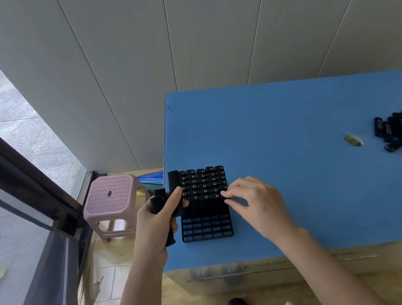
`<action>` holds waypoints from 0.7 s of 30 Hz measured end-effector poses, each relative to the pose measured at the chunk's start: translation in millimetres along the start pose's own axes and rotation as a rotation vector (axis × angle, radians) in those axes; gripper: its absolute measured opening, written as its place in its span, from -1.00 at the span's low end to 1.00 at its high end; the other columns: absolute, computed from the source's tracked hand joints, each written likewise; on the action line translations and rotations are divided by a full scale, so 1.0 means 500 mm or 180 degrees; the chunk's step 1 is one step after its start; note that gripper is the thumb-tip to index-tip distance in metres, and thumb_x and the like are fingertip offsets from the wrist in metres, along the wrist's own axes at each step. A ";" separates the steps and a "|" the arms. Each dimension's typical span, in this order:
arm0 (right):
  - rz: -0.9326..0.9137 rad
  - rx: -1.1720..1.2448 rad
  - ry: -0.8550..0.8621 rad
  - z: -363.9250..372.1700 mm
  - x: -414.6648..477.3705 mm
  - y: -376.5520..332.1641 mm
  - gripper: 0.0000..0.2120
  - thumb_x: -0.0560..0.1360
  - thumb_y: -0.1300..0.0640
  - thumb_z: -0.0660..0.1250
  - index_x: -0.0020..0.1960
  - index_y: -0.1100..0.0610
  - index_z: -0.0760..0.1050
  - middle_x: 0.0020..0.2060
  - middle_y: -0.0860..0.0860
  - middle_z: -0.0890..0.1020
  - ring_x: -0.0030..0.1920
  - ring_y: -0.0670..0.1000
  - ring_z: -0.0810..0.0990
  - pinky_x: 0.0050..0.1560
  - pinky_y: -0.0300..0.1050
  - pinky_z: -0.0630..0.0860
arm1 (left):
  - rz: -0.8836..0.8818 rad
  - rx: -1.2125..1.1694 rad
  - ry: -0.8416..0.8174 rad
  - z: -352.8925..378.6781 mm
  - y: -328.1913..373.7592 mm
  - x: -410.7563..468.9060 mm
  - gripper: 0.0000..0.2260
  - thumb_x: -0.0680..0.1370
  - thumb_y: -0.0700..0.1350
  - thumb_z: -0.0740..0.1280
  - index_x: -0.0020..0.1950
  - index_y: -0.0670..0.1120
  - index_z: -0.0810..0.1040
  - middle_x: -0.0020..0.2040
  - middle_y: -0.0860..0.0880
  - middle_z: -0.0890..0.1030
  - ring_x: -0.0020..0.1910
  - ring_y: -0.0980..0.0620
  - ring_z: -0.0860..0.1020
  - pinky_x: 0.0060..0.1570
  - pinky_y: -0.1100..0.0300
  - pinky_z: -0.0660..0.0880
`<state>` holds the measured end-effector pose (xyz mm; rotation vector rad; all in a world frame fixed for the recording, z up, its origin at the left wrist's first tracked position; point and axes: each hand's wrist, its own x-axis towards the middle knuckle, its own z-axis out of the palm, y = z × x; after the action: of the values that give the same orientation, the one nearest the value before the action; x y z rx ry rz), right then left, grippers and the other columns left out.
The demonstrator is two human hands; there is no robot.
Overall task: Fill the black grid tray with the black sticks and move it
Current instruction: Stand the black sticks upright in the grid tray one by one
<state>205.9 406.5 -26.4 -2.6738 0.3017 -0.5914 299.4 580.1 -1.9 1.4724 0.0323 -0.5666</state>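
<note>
A black plastic grid tray (pixel 206 229) sits at the near left corner of a blue-topped table (pixel 292 119), its far rows filled with upright black sticks (pixel 203 184) and its near rows bare. The left hand (pixel 157 224) grips a bundle of sticks (pixel 159 200) just beside the tray. The right hand (pixel 257 203) has lightly bent fingers touching the nearest filled row; whether they pinch a stick I cannot tell

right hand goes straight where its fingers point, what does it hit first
Probably the standing sticks at the right edge of the black grid tray; the right hand may already touch them.
</note>
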 end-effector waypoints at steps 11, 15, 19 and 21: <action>0.1203 0.2500 -0.0767 0.007 -0.025 -0.125 -0.82 0.54 0.07 0.24 0.13 0.04 0.45 -0.07 -0.09 0.59 -0.12 -0.10 0.62 -0.01 -0.16 0.58 | -0.0051 -0.0065 0.0073 0.010 0.002 -0.013 -0.82 0.44 -0.04 0.42 -0.26 -0.12 0.53 -0.45 -0.02 0.45 -0.55 0.09 0.32 -0.59 0.33 0.27; 0.1851 0.3653 -0.0893 0.024 -0.003 -0.156 -0.79 0.52 0.10 0.29 0.12 0.15 0.43 -0.05 0.08 0.64 -0.10 0.01 0.67 0.00 -0.11 0.60 | 0.0041 -0.0203 -0.0071 0.026 0.002 -0.024 -0.89 0.45 -0.14 0.41 -0.22 -0.16 0.58 -0.49 0.03 0.51 -0.58 0.15 0.41 -0.58 0.34 0.34; 0.2037 0.3699 -0.0955 0.032 0.001 -0.166 -0.80 0.53 0.14 0.28 0.13 0.15 0.40 -0.07 0.05 0.62 -0.12 -0.03 0.65 -0.04 -0.19 0.58 | 0.0107 -0.0152 -0.0067 0.025 0.003 -0.028 -0.84 0.47 -0.15 0.39 -0.28 -0.16 0.54 -0.56 0.06 0.46 -0.61 0.18 0.38 -0.61 0.37 0.31; 0.2075 0.3718 -0.1024 0.036 0.000 -0.171 -0.83 0.54 0.13 0.25 0.12 0.14 0.40 -0.11 0.01 0.62 -0.15 -0.06 0.64 -0.02 -0.17 0.59 | 0.0078 -0.0121 -0.0062 0.020 0.002 -0.029 -0.81 0.48 -0.12 0.38 -0.29 -0.16 0.51 -0.55 0.04 0.43 -0.61 0.17 0.37 -0.61 0.36 0.30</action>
<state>224.3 489.4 -6.2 -1.3842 0.4989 -0.0471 283.8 575.5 5.4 1.4286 0.0096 -0.5574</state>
